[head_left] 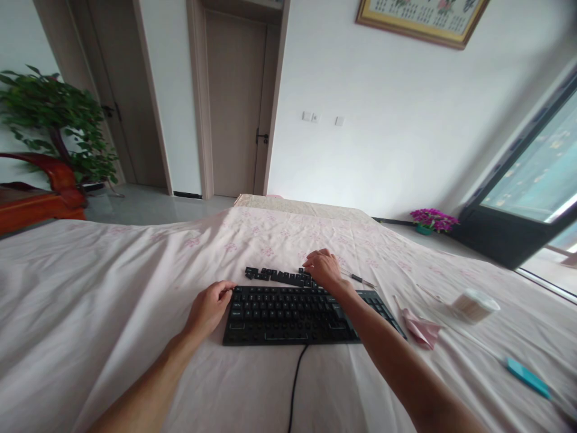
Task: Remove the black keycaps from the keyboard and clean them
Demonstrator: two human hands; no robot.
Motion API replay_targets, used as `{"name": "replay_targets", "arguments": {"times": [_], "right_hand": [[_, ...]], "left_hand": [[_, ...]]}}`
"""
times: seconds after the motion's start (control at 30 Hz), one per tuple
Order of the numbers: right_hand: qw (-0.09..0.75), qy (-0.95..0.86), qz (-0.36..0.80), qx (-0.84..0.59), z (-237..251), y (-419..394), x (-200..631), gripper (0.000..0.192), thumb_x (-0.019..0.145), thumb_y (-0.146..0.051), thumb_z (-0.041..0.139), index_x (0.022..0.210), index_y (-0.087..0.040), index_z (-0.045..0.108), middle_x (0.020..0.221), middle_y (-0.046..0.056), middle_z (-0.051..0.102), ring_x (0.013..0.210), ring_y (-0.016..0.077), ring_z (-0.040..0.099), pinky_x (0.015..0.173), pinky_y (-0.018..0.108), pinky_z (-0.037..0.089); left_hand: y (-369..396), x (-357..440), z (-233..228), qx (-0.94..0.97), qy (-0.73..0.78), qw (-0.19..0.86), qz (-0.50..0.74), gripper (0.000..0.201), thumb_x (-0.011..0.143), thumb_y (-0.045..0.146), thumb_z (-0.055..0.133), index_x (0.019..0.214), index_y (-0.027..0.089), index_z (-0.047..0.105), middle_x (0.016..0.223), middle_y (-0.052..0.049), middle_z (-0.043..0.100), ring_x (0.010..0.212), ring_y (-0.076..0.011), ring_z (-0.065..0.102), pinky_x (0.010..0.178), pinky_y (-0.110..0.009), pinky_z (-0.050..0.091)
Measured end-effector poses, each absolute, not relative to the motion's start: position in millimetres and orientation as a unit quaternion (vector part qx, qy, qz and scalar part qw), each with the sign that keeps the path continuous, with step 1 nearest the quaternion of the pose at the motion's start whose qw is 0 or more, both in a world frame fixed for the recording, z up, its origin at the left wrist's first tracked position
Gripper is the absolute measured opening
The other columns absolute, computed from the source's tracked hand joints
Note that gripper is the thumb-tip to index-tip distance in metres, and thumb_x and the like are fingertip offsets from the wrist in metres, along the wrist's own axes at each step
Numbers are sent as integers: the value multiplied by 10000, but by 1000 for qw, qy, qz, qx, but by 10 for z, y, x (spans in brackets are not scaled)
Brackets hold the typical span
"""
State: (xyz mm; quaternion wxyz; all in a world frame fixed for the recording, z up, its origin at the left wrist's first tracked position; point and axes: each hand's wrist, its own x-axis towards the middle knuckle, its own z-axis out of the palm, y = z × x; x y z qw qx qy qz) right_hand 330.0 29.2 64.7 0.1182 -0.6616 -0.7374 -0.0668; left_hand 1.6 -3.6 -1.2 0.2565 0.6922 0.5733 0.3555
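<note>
Keyboard on bedsheet, left hand curled loosely at its left edge, right hand spread over loose keycaps beyond.

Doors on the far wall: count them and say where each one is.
2. One door stands at the left, behind the leafy plant. The other door is nearer the middle, with a dark handle, straight beyond the keyboard. More may lie outside the view.

Left of your keyboard the sheet lies open — to the right, a pink cloth, a round tub and a screwdriver crowd the way.
</note>
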Motion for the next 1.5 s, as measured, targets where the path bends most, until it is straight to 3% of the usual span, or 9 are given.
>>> {"name": "replay_targets", "arguments": {"times": [0.5, 0.7, 0.93, 1.5], "right_hand": [[84, -753, -65, -649, 551, 592, 3175, 72, 721, -244, 689, 734, -226, 757, 844, 67, 703, 1010, 231, 466, 845, 328, 291], [131, -751, -58, -644, 631, 319, 3141, 139, 789, -320, 652, 869, -275, 758, 900, 22, 698, 984, 205, 494, 827, 297, 321], [222, -794, -68, -561, 646, -462, 3077, 143, 840, -350, 628, 915, -306, 741, 824, 2, 669, 886, 178, 516, 805, 301, 363], [149, -813, -132, -547, 561, -983, 2942, 133, 862, -351, 604, 913, -296, 714, 785, 20, 609, 872, 185, 462, 774, 319, 320]], "left_hand": [[-17, 17, -35, 691, 568, 260, 363, 291, 827, 276, 451, 1011, 239, 674, 1040, -11, 707, 953, -168, 646, 816, -238, 478], [-20, 11, -23, 692, 573, 257, 356, 297, 832, 296, 451, 1023, 239, 670, 1038, -6, 708, 947, -168, 645, 815, -233, 472], [-40, 17, 6, 693, 579, 251, 349, 289, 824, 310, 454, 1006, 257, 673, 1020, 15, 714, 937, -168, 648, 786, -223, 472], [-44, 18, -13, 696, 579, 243, 347, 305, 825, 304, 446, 1022, 242, 671, 1026, 0, 714, 937, -169, 649, 787, -222, 474]]}}
